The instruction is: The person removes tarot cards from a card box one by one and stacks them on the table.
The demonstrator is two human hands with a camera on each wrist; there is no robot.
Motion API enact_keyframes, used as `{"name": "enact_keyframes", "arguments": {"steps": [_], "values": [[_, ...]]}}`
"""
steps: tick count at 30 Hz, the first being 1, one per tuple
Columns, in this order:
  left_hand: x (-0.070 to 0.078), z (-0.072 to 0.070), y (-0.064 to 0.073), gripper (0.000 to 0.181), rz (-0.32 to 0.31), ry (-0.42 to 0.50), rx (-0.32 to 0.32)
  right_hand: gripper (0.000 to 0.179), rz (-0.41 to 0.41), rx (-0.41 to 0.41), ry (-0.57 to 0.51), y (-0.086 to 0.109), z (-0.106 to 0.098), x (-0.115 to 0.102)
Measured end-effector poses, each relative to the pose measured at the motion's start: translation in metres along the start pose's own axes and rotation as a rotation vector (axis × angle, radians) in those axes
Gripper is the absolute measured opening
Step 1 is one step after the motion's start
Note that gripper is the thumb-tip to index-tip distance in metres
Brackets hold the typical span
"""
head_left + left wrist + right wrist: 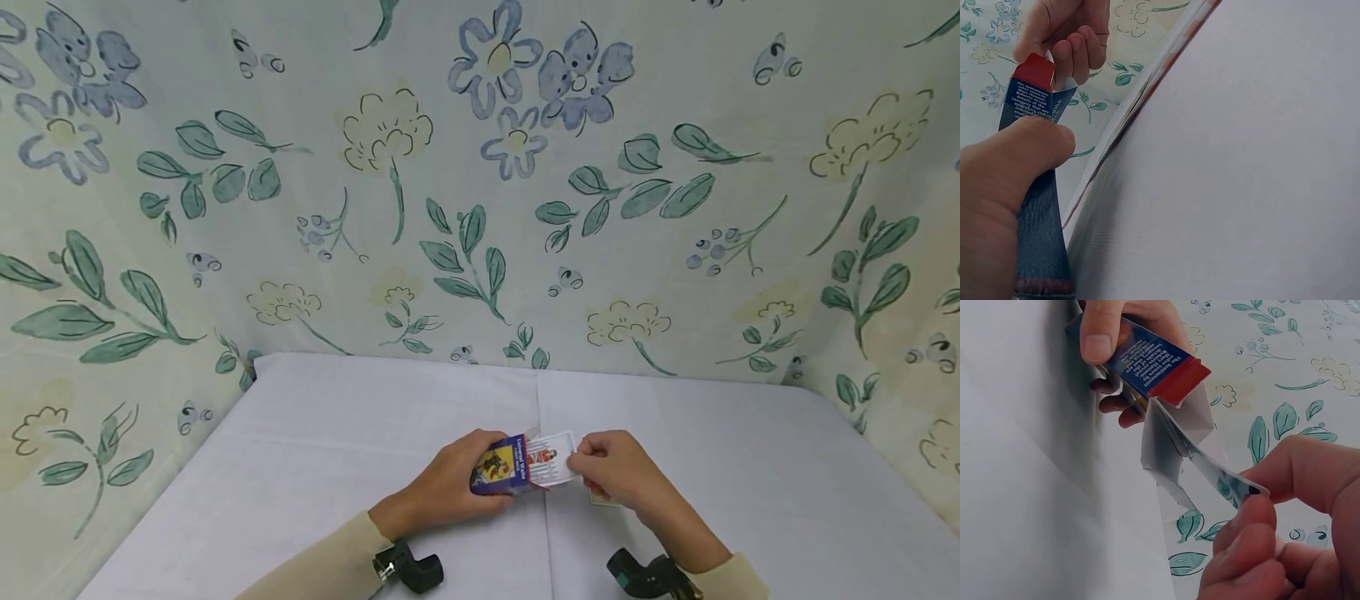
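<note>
My left hand (453, 477) grips a blue tarot card box (498, 465) with a yellow picture on its front. In the left wrist view the thumb lies along the printed side of the box (1029, 100). The box's open end faces right, its red flap (1182, 381) and white flap (1163, 462) spread out. A white card (551, 460) with a red picture sticks partly out of this end. My right hand (618, 471) pinches the card's outer edge between thumb and fingers; the right wrist view shows the card (1222, 478) slightly bent.
A white cloth (360, 417) covers the table, with a fold line running down its middle. Under the right hand, a small pale yellowish edge (603, 500) shows, mostly hidden. Flower-printed fabric (465, 250) hangs behind the table and at both sides.
</note>
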State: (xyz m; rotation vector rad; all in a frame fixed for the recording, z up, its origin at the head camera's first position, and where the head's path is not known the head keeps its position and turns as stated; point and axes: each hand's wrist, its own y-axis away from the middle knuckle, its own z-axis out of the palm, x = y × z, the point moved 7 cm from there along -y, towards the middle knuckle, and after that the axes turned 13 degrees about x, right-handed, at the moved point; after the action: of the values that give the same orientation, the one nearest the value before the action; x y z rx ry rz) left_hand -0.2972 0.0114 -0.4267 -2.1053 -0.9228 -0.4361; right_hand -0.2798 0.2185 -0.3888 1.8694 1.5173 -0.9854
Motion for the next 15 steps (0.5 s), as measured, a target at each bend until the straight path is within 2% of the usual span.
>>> {"name": "enact_keyframes", "arguments": {"steps": [9,15], "values": [[0.000,-0.004,-0.001,0.075,-0.012,0.019,0.039,0.013,0.000,0.020,0.007,-0.004,-0.013,0.000],[0.000,-0.005,-0.001,0.074,0.001,0.027,0.051,0.012,-0.007,0.027,-0.011,-0.005,-0.020,0.001]]}}
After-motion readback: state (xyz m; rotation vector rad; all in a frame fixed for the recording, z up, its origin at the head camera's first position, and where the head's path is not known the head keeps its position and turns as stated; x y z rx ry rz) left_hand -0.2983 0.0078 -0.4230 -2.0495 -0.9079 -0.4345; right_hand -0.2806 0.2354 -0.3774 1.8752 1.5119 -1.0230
